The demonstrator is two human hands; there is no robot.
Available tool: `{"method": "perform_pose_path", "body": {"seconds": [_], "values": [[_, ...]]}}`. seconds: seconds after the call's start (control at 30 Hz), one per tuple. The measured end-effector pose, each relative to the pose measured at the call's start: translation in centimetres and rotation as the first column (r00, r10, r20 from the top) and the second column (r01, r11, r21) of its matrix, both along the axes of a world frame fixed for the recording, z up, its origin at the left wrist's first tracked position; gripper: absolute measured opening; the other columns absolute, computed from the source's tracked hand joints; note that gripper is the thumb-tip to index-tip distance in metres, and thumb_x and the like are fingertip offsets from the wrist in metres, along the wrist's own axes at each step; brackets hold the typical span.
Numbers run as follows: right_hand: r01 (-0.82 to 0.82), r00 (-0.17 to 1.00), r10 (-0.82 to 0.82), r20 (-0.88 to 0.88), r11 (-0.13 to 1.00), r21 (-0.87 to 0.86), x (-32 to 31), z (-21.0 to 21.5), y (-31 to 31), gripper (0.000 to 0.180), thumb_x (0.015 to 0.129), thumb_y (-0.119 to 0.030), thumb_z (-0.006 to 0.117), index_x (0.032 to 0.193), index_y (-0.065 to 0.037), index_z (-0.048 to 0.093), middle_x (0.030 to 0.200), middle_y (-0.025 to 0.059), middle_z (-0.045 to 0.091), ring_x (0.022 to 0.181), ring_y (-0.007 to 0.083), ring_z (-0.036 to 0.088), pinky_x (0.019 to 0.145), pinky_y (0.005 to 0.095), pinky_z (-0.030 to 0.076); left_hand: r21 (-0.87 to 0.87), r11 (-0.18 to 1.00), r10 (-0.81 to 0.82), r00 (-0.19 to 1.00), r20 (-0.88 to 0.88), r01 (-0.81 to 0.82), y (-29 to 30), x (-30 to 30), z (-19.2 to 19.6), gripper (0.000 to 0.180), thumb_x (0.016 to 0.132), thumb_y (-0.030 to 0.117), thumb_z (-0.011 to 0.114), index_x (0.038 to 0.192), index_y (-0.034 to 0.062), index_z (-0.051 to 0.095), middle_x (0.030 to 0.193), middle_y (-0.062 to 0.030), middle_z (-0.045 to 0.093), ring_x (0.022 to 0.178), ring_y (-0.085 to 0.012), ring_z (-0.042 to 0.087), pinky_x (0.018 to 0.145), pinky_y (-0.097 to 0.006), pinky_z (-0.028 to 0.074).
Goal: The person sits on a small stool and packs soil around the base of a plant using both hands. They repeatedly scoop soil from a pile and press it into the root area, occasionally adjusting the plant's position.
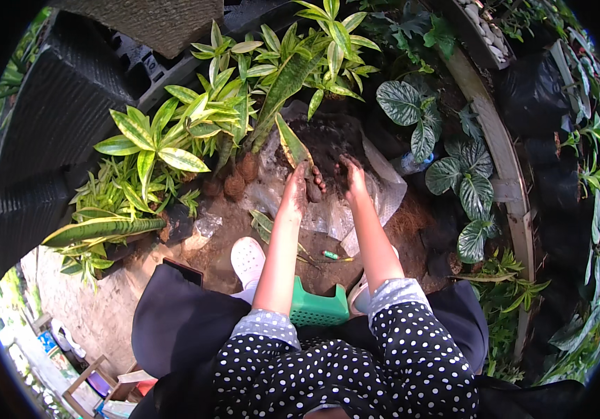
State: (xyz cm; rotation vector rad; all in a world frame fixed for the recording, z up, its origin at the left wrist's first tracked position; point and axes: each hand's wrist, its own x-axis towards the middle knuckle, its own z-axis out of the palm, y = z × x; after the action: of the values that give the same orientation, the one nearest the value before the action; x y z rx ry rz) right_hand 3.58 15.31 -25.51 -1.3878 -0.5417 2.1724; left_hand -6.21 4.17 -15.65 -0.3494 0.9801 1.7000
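A snake plant leaf [291, 143] with yellow edges stands up from my left hand [297, 187], whose soil-smeared fingers are closed around its lower end. A dark, soil-covered lump shows beside those fingers. My right hand [353, 179] is apart from the leaf, a short way to the right, with dirty, slightly curved fingers spread and nothing visible in them. Both hands are over the near part of a heap of dark soil [331, 136], which lies on a crumpled clear plastic sheet [387, 185].
A green plastic stool [319, 307] is between my feet. A loose variegated leaf [262, 225] and a small green-and-white tube [330, 255] lie on the ground. Leafy plants [149, 136] crowd the left; dark-leaved plants [474, 188] and a curved wooden edge [502, 150] border the right.
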Motion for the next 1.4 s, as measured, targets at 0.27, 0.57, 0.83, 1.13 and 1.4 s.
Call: {"method": "perform_pose_path", "body": {"seconds": [0.27, 0.57, 0.83, 1.13, 1.4], "values": [[-0.138, 0.955, 0.134, -0.265, 0.99, 0.002, 1.2, 4.8, -0.5, 0.021, 0.09, -0.006, 0.052, 0.106, 0.008, 0.052, 0.103, 0.0211, 0.061, 0.098, 0.0301, 0.061, 0.086, 0.0385, 0.051, 0.071, 0.995, -0.071, 0.994, -0.077, 0.076, -0.6, 1.6, 5.0, 0.032, 0.096, 0.034, 0.039, 0.088, 0.0048, 0.051, 0.067, -0.0051, 0.049, 0.062, -0.0196, 0.051, 0.06, -0.033, 0.046], [0.024, 0.974, 0.015, -0.227, 0.985, 0.17, 2.8, 11.7, -2.0, 0.027, 0.094, -0.02, 0.045, 0.104, 0.003, 0.056, 0.101, 0.0158, 0.062, 0.093, 0.0251, 0.061, 0.081, 0.036, 0.051, 0.137, 0.981, -0.114, 0.982, -0.15, 0.135, -2.3, 3.7, 9.3, 0.034, 0.096, 0.035, 0.038, 0.086, 0.0055, 0.051, 0.065, -0.0046, 0.05, 0.06, -0.0201, 0.052, 0.06, -0.034, 0.046], [0.205, 0.849, -0.262, -0.458, 0.964, -0.171, 5.3, 15.4, -4.4, 0.027, 0.095, -0.018, 0.037, 0.096, 0.002, 0.056, 0.097, 0.016, 0.061, 0.097, 0.0324, 0.058, 0.089, 0.0459, 0.047, 0.167, 0.976, -0.117, 0.981, -0.158, 0.143, -5.0, 5.1, 12.2, 0.033, 0.096, 0.035, 0.04, 0.085, 0.0059, 0.052, 0.066, -0.0042, 0.051, 0.06, -0.0194, 0.052, 0.058, -0.033, 0.046], [0.127, 0.87, -0.055, -0.489, 0.985, 0.116, 6.8, 18.2, -7.4, 0.029, 0.089, 0.001, 0.039, 0.115, 0.014, 0.039, 0.113, 0.0264, 0.053, 0.111, 0.0365, 0.052, 0.098, 0.0442, 0.045, 0.186, 0.968, -0.135, 0.973, -0.186, 0.169, -7.5, 7.7, 14.4, 0.031, 0.096, 0.033, 0.04, 0.085, 0.0059, 0.052, 0.065, -0.0036, 0.051, 0.058, -0.0171, 0.051, 0.058, -0.032, 0.047], [0.139, 0.9, -0.052, -0.432, 0.975, 0.173, 7.8, 22.4, -9.7, 0.031, 0.087, 0.005, 0.045, 0.116, 0.013, 0.039, 0.113, 0.0268, 0.053, 0.109, 0.0362, 0.053, 0.098, 0.0423, 0.045, 0.189, 0.961, -0.166, 0.969, -0.184, 0.201, -9.4, 9.0, 14.6, 0.029, 0.095, 0.031, 0.04, 0.084, 0.0065, 0.052, 0.064, -0.0035, 0.051, 0.057, -0.0179, 0.051, 0.057, -0.032, 0.046]]}}
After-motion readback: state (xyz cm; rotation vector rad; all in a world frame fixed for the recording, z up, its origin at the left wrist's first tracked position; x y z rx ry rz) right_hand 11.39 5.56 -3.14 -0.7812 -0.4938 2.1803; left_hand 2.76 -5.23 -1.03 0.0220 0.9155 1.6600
